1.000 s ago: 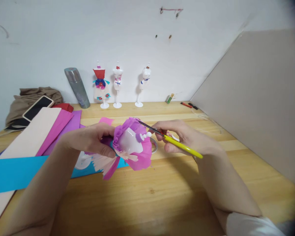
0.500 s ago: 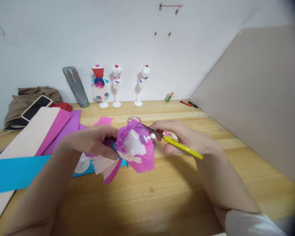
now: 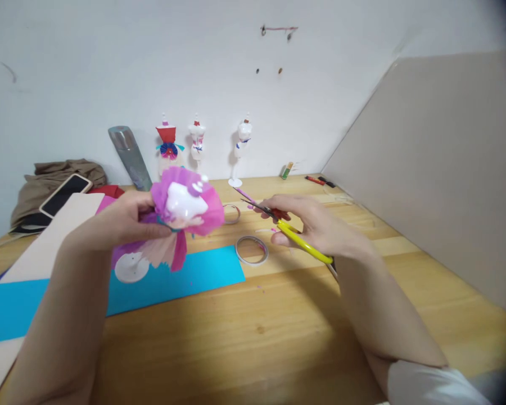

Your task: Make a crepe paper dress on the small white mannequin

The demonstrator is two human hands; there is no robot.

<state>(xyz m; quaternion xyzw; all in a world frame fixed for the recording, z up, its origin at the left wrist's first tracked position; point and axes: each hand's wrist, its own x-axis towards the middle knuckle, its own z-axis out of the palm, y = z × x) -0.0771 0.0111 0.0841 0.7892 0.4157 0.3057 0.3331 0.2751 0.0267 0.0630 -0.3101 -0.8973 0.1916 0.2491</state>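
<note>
My left hand (image 3: 126, 219) is closed round a small white dress-form mannequin (image 3: 185, 203), tilted with its neck toward the upper right. Purple and pink crepe paper (image 3: 213, 211) flares round its shoulders, and pale and magenta pleats hang below my fingers. Its round white base (image 3: 131, 267) shows over the blue paper. In my right hand (image 3: 307, 222) is a pair of scissors (image 3: 301, 242) with yellow handles, blades pointing left and apart from the mannequin. A thin purple paper strip (image 3: 244, 195) shows at the blades; whether they touch it I cannot tell.
Two tape rolls (image 3: 252, 251) (image 3: 231, 214) lie between my hands. Blue paper (image 3: 211, 273) and other sheets spread at left, near a phone (image 3: 65, 195) and brown cloth (image 3: 67, 171). Along the wall stand a leaning flask (image 3: 130, 157) and three mannequins (image 3: 244, 135); a glue stick (image 3: 287, 170) lies right.
My left hand has moved left and up with the mannequin, away from the scissors. A purple strip now shows by the blades. The tape rolls and blue paper are more exposed.
</note>
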